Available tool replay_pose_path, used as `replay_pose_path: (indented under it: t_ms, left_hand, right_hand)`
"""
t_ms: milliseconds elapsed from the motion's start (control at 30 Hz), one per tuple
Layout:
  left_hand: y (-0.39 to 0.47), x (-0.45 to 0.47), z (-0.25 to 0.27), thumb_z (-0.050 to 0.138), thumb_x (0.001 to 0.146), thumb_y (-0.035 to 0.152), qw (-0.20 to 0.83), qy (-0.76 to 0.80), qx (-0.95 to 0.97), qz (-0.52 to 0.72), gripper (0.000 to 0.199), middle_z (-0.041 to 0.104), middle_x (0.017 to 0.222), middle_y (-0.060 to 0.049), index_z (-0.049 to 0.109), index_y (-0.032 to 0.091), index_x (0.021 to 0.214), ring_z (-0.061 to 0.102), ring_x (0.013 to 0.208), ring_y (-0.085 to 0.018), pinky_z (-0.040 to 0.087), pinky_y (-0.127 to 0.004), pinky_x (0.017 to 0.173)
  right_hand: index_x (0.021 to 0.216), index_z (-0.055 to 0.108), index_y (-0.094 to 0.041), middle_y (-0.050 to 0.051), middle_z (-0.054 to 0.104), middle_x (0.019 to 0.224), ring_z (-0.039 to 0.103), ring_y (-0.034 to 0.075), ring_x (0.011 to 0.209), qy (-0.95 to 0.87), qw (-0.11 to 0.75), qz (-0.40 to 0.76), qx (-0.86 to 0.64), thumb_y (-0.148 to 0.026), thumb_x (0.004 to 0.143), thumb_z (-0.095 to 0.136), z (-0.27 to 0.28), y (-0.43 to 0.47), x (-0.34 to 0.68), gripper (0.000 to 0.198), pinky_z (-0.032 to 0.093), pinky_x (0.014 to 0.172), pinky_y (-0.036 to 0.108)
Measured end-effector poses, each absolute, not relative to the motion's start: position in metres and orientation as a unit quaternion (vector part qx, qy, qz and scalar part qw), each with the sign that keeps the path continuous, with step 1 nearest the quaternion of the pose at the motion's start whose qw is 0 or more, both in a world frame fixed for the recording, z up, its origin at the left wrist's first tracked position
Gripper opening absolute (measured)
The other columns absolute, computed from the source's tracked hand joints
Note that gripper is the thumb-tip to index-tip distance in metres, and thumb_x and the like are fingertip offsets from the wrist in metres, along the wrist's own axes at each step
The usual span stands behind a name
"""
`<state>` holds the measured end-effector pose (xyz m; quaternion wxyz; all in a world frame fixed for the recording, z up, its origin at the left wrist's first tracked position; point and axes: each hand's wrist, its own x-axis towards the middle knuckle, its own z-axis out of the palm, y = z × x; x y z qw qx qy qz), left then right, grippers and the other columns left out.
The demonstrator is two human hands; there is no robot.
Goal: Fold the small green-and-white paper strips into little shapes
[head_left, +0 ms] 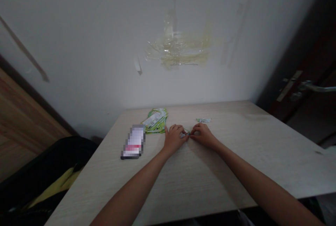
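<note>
My left hand [175,138] rests low over the table, its fingers closed in a pinch on a small grey-green piece [183,135], perhaps wrapper; its kind is too small to tell. Close on the other side, my right hand [203,135] pinches with thumb and fingers at the near end of the same piece. The fingertips of both hands nearly meet there and cover most of it. A green and white printed packet [156,121] lies flat just beyond my left hand. Behind my right hand lies a small torn green and white scrap [203,120].
A phone [133,141] with a blurred screen lies left of my left hand. The pale wooden table [204,184] meets a wall [110,44] marked with old tape. At the right is a dark door with a metal handle [315,86]; a dark bag [60,159] sits at the left.
</note>
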<state>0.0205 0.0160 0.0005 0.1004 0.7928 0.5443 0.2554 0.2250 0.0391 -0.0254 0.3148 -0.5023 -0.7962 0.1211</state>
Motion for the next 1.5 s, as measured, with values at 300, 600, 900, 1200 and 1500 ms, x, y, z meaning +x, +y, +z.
replay_pose_path:
  t_ms: [300,600,900,1200,1500]
  left_hand:
    - [0.019,0.024,0.006,0.072,0.078,0.038,0.117,0.558,0.783,0.249,0.017,0.067,0.116,-0.003,0.068,0.025,0.089,0.052,0.121,-0.027,0.011,-0.063,0.116]
    - [0.019,0.026,0.007,0.07,0.077,0.036,0.117,0.566,0.777,0.248,0.016,0.068,0.114,-0.003,0.069,0.024,0.088,0.055,0.119,-0.027,0.015,-0.06,0.116]
    - [0.017,0.023,0.003,0.069,0.081,0.036,0.113,0.546,0.788,0.26,0.017,0.067,0.114,-0.004,0.068,0.023,0.092,0.055,0.117,-0.025,0.019,-0.057,0.115]
    - [0.018,0.018,-0.003,0.068,0.085,0.037,0.094,0.513,0.806,0.28,0.017,0.061,0.125,-0.006,0.072,0.025,0.096,0.049,0.126,-0.023,0.027,-0.048,0.114]
    - [0.021,0.017,-0.012,0.07,0.083,0.03,0.084,0.505,0.787,0.344,0.022,0.06,0.125,-0.009,0.074,0.022,0.103,0.051,0.122,-0.024,0.039,-0.04,0.109]
  right_hand:
    - [0.085,0.079,-0.025,0.008,0.067,0.106,0.057,0.026,0.108,-0.766,0.255,0.142,-0.573,-0.034,0.07,0.078,-0.026,0.05,0.218,0.018,0.041,0.097,0.038]
    - [0.088,0.079,-0.026,0.007,0.067,0.109,0.056,0.026,0.111,-0.765,0.22,0.18,-0.578,-0.031,0.07,0.075,-0.017,0.052,0.223,0.02,0.039,0.101,0.037]
    - [0.094,0.078,-0.026,0.007,0.068,0.105,0.057,0.025,0.107,-0.782,0.244,0.161,-0.55,-0.023,0.071,0.071,-0.022,0.05,0.227,0.024,0.04,0.1,0.039]
    - [0.105,0.075,-0.027,0.008,0.064,0.108,0.057,0.025,0.106,-0.819,0.318,0.092,-0.469,-0.025,0.08,0.066,-0.027,0.034,0.229,0.026,0.044,0.098,0.042]
    - [0.093,0.073,-0.019,0.01,0.061,0.104,0.057,0.024,0.101,-0.821,0.32,0.09,-0.464,-0.027,0.08,0.069,-0.02,0.028,0.229,0.016,0.047,0.093,0.04]
